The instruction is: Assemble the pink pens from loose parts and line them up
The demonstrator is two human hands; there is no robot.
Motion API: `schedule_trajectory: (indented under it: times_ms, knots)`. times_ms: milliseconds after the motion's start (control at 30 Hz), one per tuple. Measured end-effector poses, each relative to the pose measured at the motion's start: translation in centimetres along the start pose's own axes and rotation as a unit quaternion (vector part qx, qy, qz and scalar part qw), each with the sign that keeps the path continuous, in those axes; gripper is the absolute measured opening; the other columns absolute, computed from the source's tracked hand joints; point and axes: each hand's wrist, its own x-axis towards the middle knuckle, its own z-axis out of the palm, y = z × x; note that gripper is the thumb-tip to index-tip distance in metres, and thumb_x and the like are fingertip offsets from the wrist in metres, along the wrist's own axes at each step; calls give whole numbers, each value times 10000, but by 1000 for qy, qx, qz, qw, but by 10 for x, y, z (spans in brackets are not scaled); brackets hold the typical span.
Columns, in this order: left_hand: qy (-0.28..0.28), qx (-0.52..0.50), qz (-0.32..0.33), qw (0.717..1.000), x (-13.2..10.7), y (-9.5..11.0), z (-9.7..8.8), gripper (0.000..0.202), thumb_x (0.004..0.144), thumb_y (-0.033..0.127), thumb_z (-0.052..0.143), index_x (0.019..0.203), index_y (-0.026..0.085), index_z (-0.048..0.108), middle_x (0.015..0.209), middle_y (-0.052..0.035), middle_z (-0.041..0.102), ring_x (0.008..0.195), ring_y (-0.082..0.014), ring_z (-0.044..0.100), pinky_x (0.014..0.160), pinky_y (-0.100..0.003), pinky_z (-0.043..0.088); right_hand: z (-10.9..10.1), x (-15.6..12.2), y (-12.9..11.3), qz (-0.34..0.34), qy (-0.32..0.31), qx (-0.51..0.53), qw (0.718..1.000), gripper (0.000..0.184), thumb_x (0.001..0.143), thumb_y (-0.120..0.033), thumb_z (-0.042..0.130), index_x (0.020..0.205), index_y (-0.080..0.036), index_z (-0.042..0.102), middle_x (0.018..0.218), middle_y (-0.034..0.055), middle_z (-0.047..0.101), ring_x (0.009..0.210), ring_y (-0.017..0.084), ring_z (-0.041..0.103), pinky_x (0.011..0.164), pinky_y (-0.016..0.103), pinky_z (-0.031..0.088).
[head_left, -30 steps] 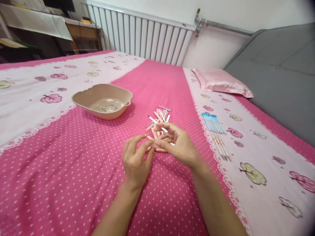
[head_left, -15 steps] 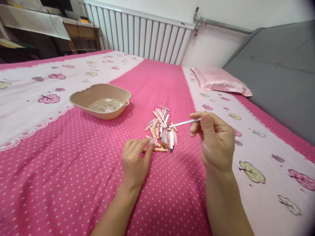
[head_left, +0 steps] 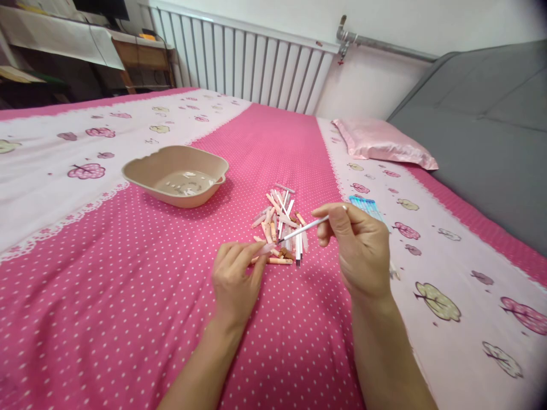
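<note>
My right hand point(head_left: 363, 245) pinches a thin white pen refill point(head_left: 305, 226) that slants down to the left, its dark tip close to my left hand. Between the thumb and fingers of my left hand point(head_left: 237, 270) is a small translucent pinkish pen part point(head_left: 268, 248). The refill tip is at the end of that part; whether they touch I cannot tell. Just beyond my hands lies a loose pile of pen parts point(head_left: 273, 213), with white refills, clear pink pieces and orange-peach barrels. Part of the pile is behind the held refill.
A beige plastic basin point(head_left: 171, 196) with small white pieces in it stands at the left on the pink dotted bedspread point(head_left: 128, 296). Blue pens point(head_left: 363, 202) lie partly hidden behind my right hand. A pink pillow point(head_left: 384, 142) rests by the grey headboard point(head_left: 478, 108).
My right hand has moved left and down, bringing the refill tip to the pen part in my left hand. Blue pens behind the right hand have come into view. My left hand stays nearly still.
</note>
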Motion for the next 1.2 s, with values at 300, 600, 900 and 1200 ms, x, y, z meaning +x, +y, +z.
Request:
schedule_trajectory:
  times_ms: [300, 600, 900, 1200]
  knots:
    - [-6, -9, 5, 1000, 0, -1, 0, 124, 764, 164, 654, 885, 156, 678, 755, -40, 681, 706, -152, 540, 664, -275, 437, 10, -1, 7, 33, -51, -5, 998, 220, 888, -340, 524, 834, -211, 693, 574, -38, 547, 504, 56, 514, 478, 177, 432]
    - [-11, -12, 14, 1000, -2, -1, 1, 132, 763, 166, 657, 891, 144, 679, 728, -41, 671, 694, -149, 544, 644, -265, 439, 11, -4, 8, 32, -57, -12, 998, 241, 890, -350, 514, 840, -199, 695, 594, -25, 554, 519, 64, 516, 482, 182, 435]
    - [-23, -23, 1, 999, 0, 2, 0, 116, 792, 191, 628, 894, 164, 675, 723, -39, 672, 679, -144, 544, 636, -268, 431, 15, -3, 10, 55, -115, -59, 990, 273, 877, -383, 518, 873, -183, 703, 623, -17, 566, 530, 78, 521, 493, 200, 427]
    - [-25, -27, -8, 999, 0, 3, 0, 88, 796, 182, 612, 870, 158, 654, 670, -14, 632, 638, -132, 518, 630, -262, 405, 26, -8, 14, 66, -225, -127, 964, 313, 862, -381, 528, 1091, -197, 635, 917, 51, 635, 672, 117, 570, 586, 241, 484]
